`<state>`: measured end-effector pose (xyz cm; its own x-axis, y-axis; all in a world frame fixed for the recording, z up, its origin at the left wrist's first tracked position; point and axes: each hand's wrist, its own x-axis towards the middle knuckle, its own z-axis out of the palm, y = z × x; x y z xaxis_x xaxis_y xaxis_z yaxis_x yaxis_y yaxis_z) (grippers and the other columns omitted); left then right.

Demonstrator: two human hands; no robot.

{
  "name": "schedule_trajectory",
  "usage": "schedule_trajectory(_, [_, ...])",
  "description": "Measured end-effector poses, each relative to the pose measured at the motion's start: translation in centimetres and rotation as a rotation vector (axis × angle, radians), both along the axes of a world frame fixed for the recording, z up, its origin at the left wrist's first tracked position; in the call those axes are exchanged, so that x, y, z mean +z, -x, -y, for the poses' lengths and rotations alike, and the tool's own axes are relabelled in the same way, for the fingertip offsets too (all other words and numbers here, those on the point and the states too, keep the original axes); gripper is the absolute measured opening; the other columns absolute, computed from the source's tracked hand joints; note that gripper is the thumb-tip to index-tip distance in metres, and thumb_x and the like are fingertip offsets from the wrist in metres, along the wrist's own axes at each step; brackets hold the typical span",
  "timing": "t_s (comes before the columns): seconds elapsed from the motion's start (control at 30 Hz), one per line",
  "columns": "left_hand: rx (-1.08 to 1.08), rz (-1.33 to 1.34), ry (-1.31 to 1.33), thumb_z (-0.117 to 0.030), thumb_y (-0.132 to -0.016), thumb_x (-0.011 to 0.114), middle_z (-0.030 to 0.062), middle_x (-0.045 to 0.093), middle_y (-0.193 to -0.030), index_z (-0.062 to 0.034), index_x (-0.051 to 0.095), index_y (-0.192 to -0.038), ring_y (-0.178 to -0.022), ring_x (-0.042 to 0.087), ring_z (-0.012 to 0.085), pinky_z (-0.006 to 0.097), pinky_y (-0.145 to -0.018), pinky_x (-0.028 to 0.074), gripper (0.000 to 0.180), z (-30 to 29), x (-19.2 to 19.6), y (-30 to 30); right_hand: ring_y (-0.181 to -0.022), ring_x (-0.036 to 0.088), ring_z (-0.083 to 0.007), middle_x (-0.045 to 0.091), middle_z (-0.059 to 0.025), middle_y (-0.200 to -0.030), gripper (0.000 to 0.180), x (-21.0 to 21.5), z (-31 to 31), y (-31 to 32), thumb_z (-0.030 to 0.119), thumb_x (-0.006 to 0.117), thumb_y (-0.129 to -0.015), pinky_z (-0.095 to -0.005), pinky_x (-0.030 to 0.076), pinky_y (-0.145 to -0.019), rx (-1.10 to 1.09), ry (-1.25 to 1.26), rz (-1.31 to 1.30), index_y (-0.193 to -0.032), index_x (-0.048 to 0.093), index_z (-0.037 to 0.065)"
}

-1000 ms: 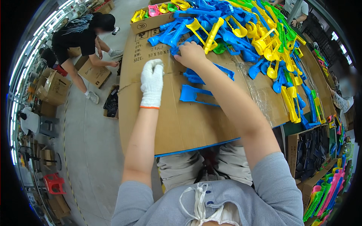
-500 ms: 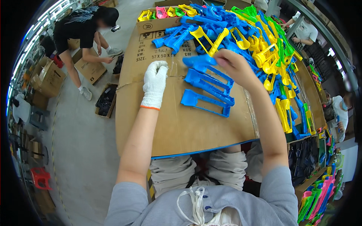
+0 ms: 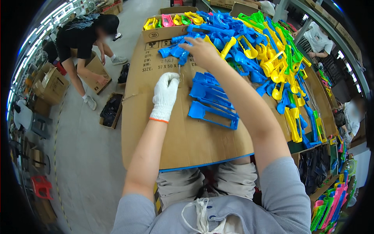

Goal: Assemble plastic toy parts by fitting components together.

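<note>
My left hand (image 3: 166, 95), in a white knit glove with an orange cuff edge, hovers over the cardboard with its fingers curled closed. Whatever it might hold is hidden. Bare and with fingers apart, my right hand (image 3: 202, 54) reaches forward to the near edge of the pile, beside some loose blue plastic pieces (image 3: 182, 55); nothing shows in its grasp. Between my arms lies a row of blue plastic frame-shaped pieces (image 3: 198, 110), laid side by side on the cardboard sheet (image 3: 187, 146). Each has a wide scoop-like end toward the left.
A heap of blue, yellow and green plastic pieces (image 3: 257, 50) covers the far right of the table. Behind it stands a carton (image 3: 163, 34) with coloured pieces. A person (image 3: 85, 43) bends over a box at left. Black parts fill a box (image 3: 113, 109) on the floor.
My right hand has left the farthest blue frame piece in the row and moved forward and left to the pile. The gloved left hand has shifted slightly right and nearer me, still closed.
</note>
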<state>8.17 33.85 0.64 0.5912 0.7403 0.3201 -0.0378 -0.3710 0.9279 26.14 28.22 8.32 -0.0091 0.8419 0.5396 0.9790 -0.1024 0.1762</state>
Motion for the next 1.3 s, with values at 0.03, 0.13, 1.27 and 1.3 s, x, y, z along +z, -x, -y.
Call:
schedule_trajectory(0.03, [-0.009,-0.004,0.046,-0.011,-0.083,0.053,0.0070,0.064,-0.090,-0.0015,0.061,-0.097,-0.079,0.058,0.0133,0.027,-0.074,0.047,0.019,0.2,0.1,-0.1,-0.105,0.052,-0.0257,0.058,-0.0043,-0.110,0.041,-0.6,-1.2,-0.2,0.002,0.059,-0.073,-0.0363,0.049,-0.082,-0.004,0.073,0.089,-0.110,0.059,0.018])
schedule_trajectory(0.13, [-0.015,0.001,0.097,-0.009,-0.082,0.055,0.0097,0.064,-0.091,-0.0010,0.062,-0.095,-0.085,0.061,0.0182,0.030,-0.080,0.047,0.017,0.8,0.5,0.0,-0.099,0.053,-0.0227,0.058,-0.0025,-0.099,0.029,-1.1,-3.7,-0.2,0.007,0.060,-0.074,-0.0357,0.050,-0.075,-0.086,0.285,0.231,-0.100,0.059,0.019])
schedule_trajectory(1.27, [-0.059,0.016,0.113,-0.012,-0.082,0.054,0.0060,0.065,-0.088,-0.0015,0.063,-0.094,-0.080,0.059,0.0124,0.026,-0.075,0.046,0.019,0.1,0.3,0.2,-0.082,0.064,-0.0300,0.067,-0.0139,-0.086,0.047,2.3,5.0,-6.2,0.049,0.056,-0.077,-0.0390,0.048,-0.073,-0.690,-0.341,-0.380,-0.090,0.066,0.004])
schedule_trajectory(1.3, [-0.075,0.018,0.148,-0.012,-0.082,0.054,0.0052,0.064,-0.087,-0.0015,0.063,-0.094,-0.077,0.058,0.0110,0.025,-0.072,0.047,0.019,0.3,0.7,-0.2,-0.072,0.064,-0.0227,0.066,-0.0109,-0.079,0.035,2.5,5.7,-6.7,0.039,0.055,-0.081,-0.0336,0.047,-0.062,-0.606,-0.424,-0.470,-0.085,0.063,0.005])
